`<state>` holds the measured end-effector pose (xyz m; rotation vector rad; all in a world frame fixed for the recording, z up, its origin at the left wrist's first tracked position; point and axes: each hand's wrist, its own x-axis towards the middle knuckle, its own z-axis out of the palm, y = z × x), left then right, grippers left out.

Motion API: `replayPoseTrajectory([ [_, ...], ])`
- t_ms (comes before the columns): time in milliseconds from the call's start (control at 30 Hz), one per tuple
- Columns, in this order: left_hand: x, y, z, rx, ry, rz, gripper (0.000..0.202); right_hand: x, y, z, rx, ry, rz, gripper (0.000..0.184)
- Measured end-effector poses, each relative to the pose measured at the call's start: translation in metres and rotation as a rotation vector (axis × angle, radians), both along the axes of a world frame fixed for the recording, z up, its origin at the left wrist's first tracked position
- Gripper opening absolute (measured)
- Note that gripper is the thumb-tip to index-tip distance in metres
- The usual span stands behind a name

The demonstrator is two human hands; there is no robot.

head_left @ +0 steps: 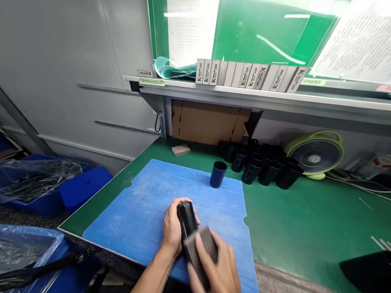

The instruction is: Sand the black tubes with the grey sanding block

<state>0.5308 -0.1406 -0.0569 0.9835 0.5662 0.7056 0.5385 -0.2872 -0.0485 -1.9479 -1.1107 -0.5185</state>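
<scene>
My left hand is wrapped round a glossy black cylinder, held tilted above the blue mat. In my right hand is a grey sanding block, gripped between thumb and fingers. The block lies over the cylinder's near end and hides it; the right hand is slightly blurred. Farther back, a dark blue cup stands upright near the mat's far edge.
Several black cups cluster behind, beside a green fan. A pale block lies at the back left. Small printed boxes line the shelf. Blue bins stand left; a dark object is at right.
</scene>
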Motion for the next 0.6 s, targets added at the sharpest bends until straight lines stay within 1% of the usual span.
replayPoseTrajectory([
  [33,0.001,-0.003,0.0,-0.049,-0.036,-0.048,0.04,-0.008,-0.02,-0.01,-0.007,0.006,-0.017,0.046],
  [100,0.004,-0.006,0.001,-0.1,-0.068,-0.061,0.043,-0.018,-0.053,-0.022,-0.007,0.044,-0.047,0.049],
  [133,0.004,-0.007,0.001,-0.099,-0.069,-0.051,0.044,-0.02,-0.065,-0.024,0.005,0.076,-0.051,0.053],
  [200,0.004,-0.007,0.002,-0.087,-0.064,-0.051,0.047,-0.018,-0.076,-0.018,0.053,0.14,-0.06,0.062],
  [300,0.005,-0.005,0.002,-0.057,-0.06,-0.082,0.05,-0.006,-0.077,-0.009,0.086,0.222,-0.096,0.072],
  [367,0.006,-0.005,0.001,-0.021,-0.057,-0.082,0.047,-0.004,-0.078,-0.01,0.065,0.249,-0.113,0.075],
  [500,0.009,-0.008,0.0,0.024,-0.043,-0.06,0.044,-0.016,-0.082,-0.02,0.028,0.238,-0.097,0.075],
  [567,0.011,-0.009,0.0,0.029,-0.019,-0.05,0.045,-0.022,-0.073,-0.02,-0.01,0.215,-0.062,0.075],
  [600,0.012,-0.008,0.0,0.031,-0.001,-0.047,0.046,-0.023,-0.064,-0.019,-0.037,0.202,-0.04,0.074],
])
